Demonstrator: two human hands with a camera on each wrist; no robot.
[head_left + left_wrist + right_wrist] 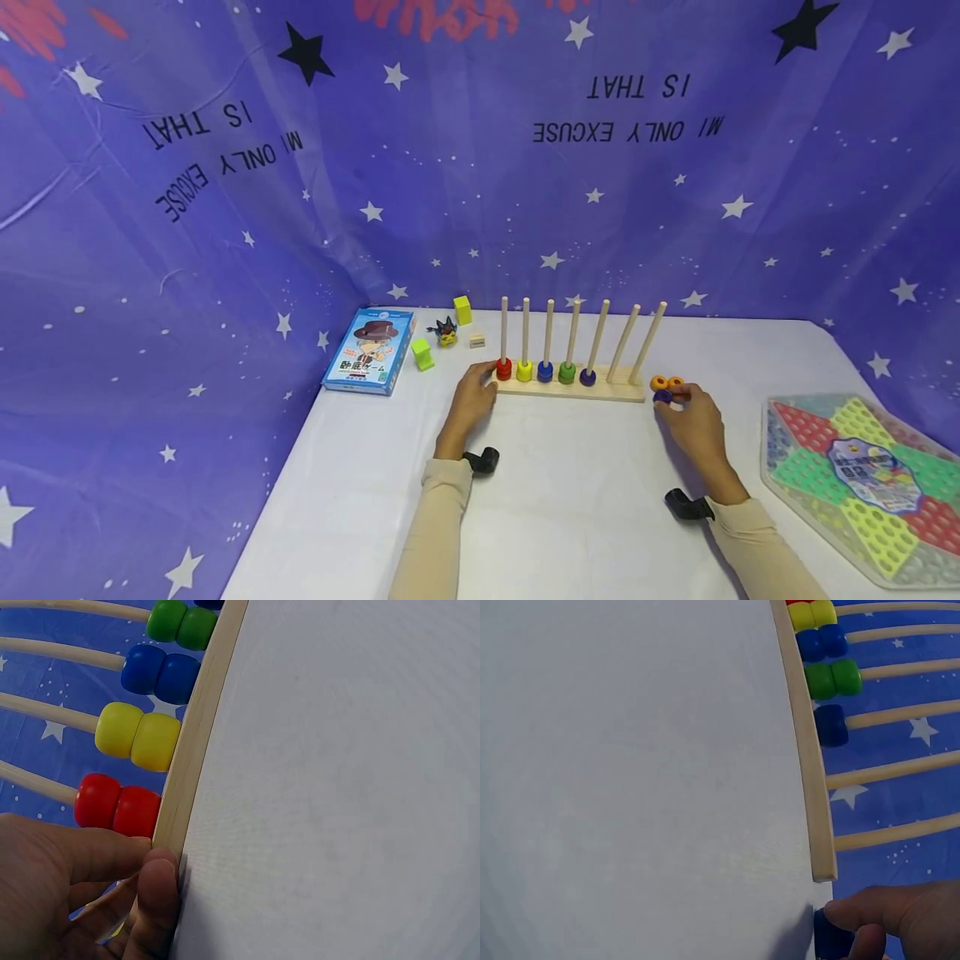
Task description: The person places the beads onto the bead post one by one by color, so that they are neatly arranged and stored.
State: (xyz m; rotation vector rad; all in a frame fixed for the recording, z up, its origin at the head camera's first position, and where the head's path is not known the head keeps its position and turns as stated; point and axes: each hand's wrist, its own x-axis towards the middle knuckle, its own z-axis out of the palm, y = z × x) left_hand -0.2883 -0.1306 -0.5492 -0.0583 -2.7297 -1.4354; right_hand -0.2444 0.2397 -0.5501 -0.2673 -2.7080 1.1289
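Note:
A wooden bead rack (570, 392) with a row of upright pegs stands toward the back of the table. Red (137, 812), yellow (155, 741), blue (178, 679) and green beads (834, 679) sit in pairs on four of the pegs. One dark purple bead (588, 377) is on the peg after them, and the two rightmost pegs are bare. My left hand (472, 402) pinches the rack's left end between thumb and finger. Just beyond the right end, my right hand (696, 425) pinches another purple bead (662, 397). Two orange beads (659, 382) lie right behind it.
At the back left are a blue game box (370, 352), green blocks (423, 354), a small dark-and-yellow figure (446, 332) and a little wooden piece (477, 340). A hexagonal game board (795, 467) lies at the right. Purple star-printed cloth hangs behind the table.

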